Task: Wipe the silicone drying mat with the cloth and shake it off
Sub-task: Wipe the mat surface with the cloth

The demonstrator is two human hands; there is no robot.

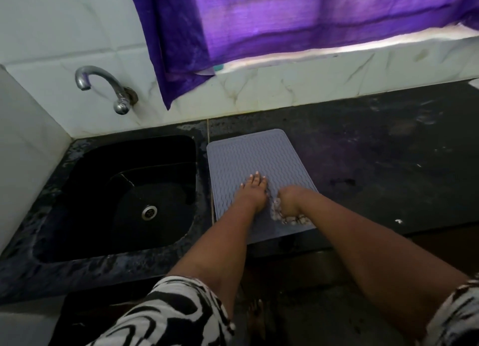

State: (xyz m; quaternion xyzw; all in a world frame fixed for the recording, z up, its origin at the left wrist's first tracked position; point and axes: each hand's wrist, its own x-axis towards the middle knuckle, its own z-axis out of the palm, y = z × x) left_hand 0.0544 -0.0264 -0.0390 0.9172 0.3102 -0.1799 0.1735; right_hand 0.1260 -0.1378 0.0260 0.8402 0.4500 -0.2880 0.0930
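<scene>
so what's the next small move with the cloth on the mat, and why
Probably push the cloth away from the body, up the mat. The right hand has it bunched at the mat's near right corner, while the ridged far half lies bare. The left hand is pressed flat on the mat, so it looks steadied for that stroke.

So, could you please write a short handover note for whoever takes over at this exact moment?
Left hand: flat, fingers spread, pressing the grey silicone mat down.
Right hand: closed on the patterned cloth, down on the mat's near right part.
The mat lies flat on the dark counter, just right of the sink, with its near edge at the counter's front.
Done: wiping seems under way; how much is covered cannot be told.
Left: finish wiping, then lift the mat and shake it off, probably over the sink.
</scene>
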